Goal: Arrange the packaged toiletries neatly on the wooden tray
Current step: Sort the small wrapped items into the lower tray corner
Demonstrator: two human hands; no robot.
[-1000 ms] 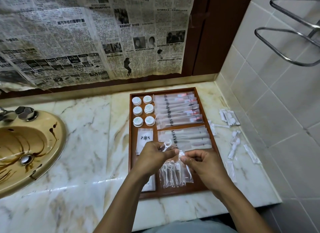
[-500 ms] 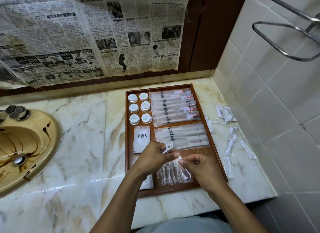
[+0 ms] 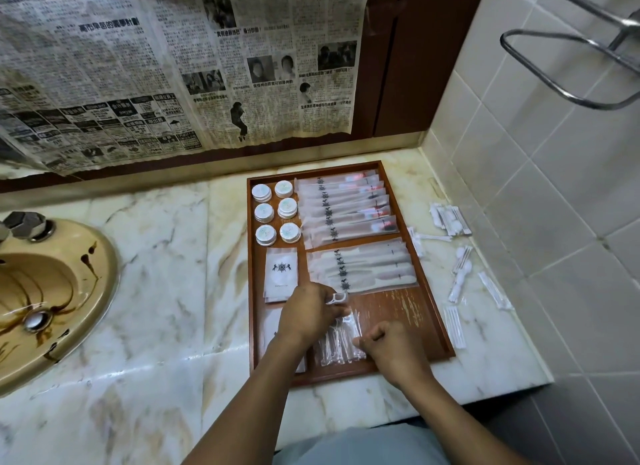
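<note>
Floss pick packets (image 3: 341, 345): clear, white picks inside, overlapped row at 6 o'clock of wooden tray (image 3: 398, 309).
Left hand (image 3: 310, 317): pinches one white floss pick (image 3: 336, 298).
Right hand (image 3: 393, 347): fingers curled, pinching packets' 3 o'clock edge.

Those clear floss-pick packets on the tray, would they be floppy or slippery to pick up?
Probably floppy: the floss-pick packets look like thin crinkled film. Likely slippery too, since the film shines. Probably light, holding only small plastic picks.
</note>
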